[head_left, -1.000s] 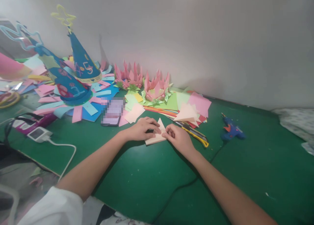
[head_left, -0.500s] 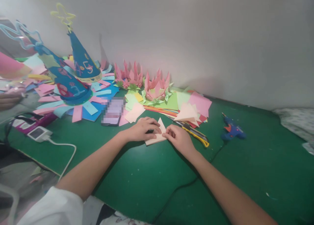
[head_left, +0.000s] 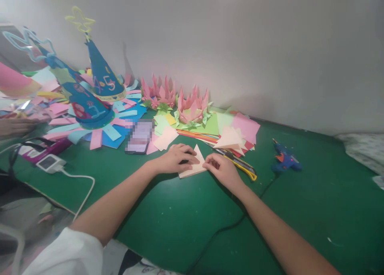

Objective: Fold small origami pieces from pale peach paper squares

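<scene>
A pale peach sheet of folded paper [head_left: 195,167] lies on the green table, its upper tip pointing away from me. My left hand [head_left: 175,159] rests on its left part, fingers stretched out and lying flat. At the paper's right corner, my right hand [head_left: 221,169] pinches the edge between thumb and curled fingers. Just beyond that hand lie cutter knives [head_left: 240,163], one with a yellow handle. More folded peach paper [head_left: 229,138] sits on the coloured sheets behind.
Pink paper lotus flowers [head_left: 192,105] stand by the wall. Left of them are blue cone hats [head_left: 103,73] and a phone [head_left: 139,137]. A blue glue gun [head_left: 286,159] lies right, its cord crossing the table. Another person's hand [head_left: 18,127] is at far left.
My right hand has slid slightly to the right along the paper, uncovering more of it. My left hand stays on the paper. The other person's hand at far left has shifted.
</scene>
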Tool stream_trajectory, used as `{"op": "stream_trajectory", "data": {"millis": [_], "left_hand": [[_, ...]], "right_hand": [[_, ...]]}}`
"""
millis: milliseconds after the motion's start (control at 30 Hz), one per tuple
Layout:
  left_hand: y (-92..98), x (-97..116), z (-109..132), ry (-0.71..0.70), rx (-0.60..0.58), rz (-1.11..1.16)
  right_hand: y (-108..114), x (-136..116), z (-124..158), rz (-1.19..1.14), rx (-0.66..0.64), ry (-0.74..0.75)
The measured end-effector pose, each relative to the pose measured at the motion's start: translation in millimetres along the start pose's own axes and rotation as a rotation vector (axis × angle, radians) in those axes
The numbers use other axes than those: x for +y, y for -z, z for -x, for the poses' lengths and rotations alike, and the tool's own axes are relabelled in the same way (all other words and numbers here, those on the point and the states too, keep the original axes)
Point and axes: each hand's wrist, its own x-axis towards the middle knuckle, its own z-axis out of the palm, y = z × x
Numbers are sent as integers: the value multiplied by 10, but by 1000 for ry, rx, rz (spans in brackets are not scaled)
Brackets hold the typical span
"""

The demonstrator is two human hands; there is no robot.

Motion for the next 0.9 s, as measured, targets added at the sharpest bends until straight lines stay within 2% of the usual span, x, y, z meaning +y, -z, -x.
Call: {"op": "stream_trajectory", "data": {"millis": [267, 667, 900], "left_hand": [[-3, 11, 3, 9, -2, 4], [-1, 14, 0, 24, -19, 22], [-18, -22, -8, 24, -30, 49]], "right_hand": [[40, -27, 31, 38, -39, 32], [69, -59, 78, 41, -28, 74], [11, -123, 102, 96, -32, 113]]}}
